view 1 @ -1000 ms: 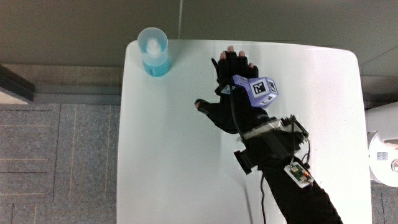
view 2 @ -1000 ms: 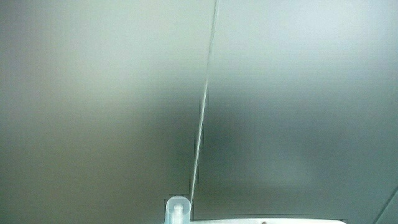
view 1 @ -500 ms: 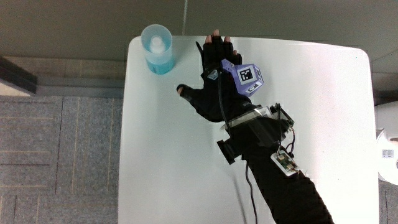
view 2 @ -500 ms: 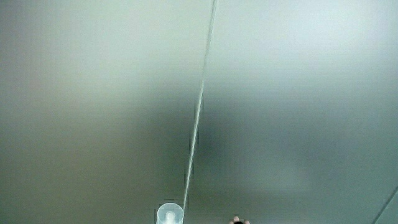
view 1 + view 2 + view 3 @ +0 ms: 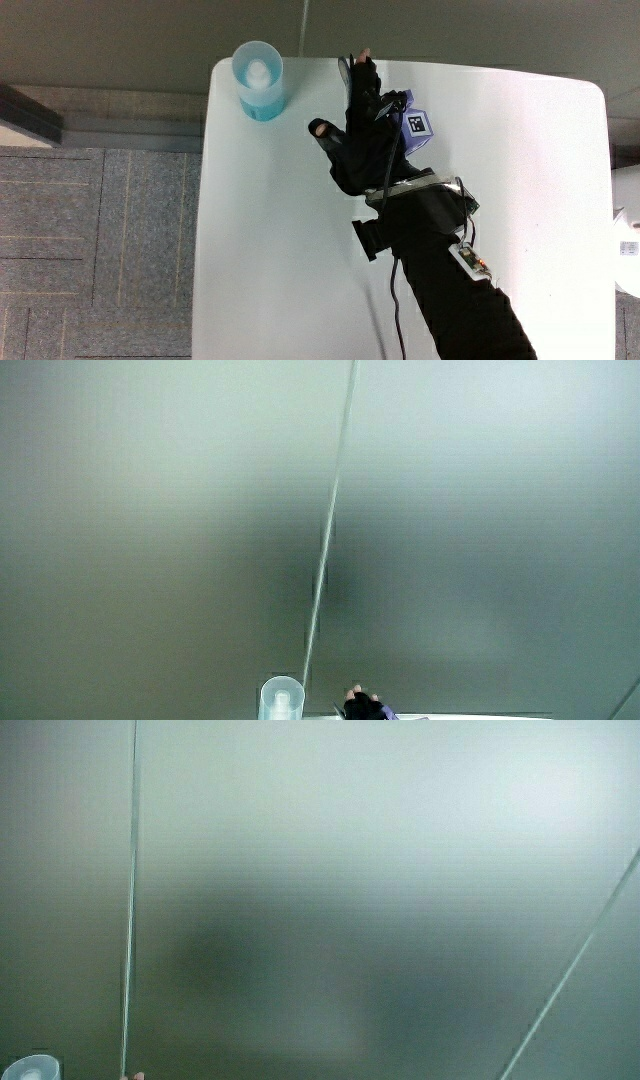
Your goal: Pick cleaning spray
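The cleaning spray is a pale blue bottle with a clear cap. It stands upright at a corner of the white table, at the edge farthest from the person. The hand hovers over the table beside the bottle, apart from it. It is turned on edge, with the fingers stretched out, the thumb spread toward the bottle, and nothing held. Both side views show mostly a pale wall. Only the bottle's cap and the fingertips show at their lower edges.
Grey carpet lies past the table's edge on the bottle's side. A wired device is strapped to the forearm. A grey partition runs along the table's edge nearest the bottle.
The hand has reached farther from the person, toward the table edge where the bottle stands, and has rolled onto its edge. The bottle has stayed in place.
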Demonstrator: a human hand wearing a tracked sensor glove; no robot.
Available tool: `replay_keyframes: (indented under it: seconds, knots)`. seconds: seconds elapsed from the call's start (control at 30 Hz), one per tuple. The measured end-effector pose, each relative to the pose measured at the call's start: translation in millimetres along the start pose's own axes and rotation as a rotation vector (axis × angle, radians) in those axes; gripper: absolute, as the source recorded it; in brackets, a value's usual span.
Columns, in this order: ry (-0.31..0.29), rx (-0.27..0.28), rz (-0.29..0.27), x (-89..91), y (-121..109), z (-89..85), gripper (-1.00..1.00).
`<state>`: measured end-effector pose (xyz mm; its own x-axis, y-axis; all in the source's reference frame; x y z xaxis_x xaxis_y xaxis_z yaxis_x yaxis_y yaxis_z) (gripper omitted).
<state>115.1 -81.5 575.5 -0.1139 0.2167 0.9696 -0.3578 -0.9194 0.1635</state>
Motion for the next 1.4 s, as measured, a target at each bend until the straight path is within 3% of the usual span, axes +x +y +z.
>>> replay_keyframes:
  seconds: [0.4,0.43,0.5,0.6,0.73,0.77,0.9,1.07,1.13,1.2,1.4]
  knots:
    - [-0.09,-0.061,-0.006,-10.1,13.6,-9.5,0.0]
    - [-0.07,-0.062,-0.023,-13.4,14.7,-12.3,0.0]
    - [-0.06,-0.078,0.001,-22.2,17.2,-18.5,0.0]
    - [-0.073,-0.084,-0.013,-26.0,20.7,-22.1,0.0]
    - [-0.043,-0.079,0.023,-30.4,22.2,-25.5,0.0]
    - [-0.038,-0.082,0.054,-33.2,22.2,-25.9,0.0]
    - [-0.056,-0.063,0.088,-32.8,22.2,-23.2,0.0]
    - [-0.063,-0.024,0.101,-38.1,18.3,-21.8,0.26]
    - [-0.065,-0.038,0.137,-43.3,18.0,-25.1,0.37]
    - [-0.108,-0.026,0.147,-45.6,17.6,-26.4,0.47]
    - [-0.094,-0.008,0.151,-49.2,15.4,-27.8,0.79]
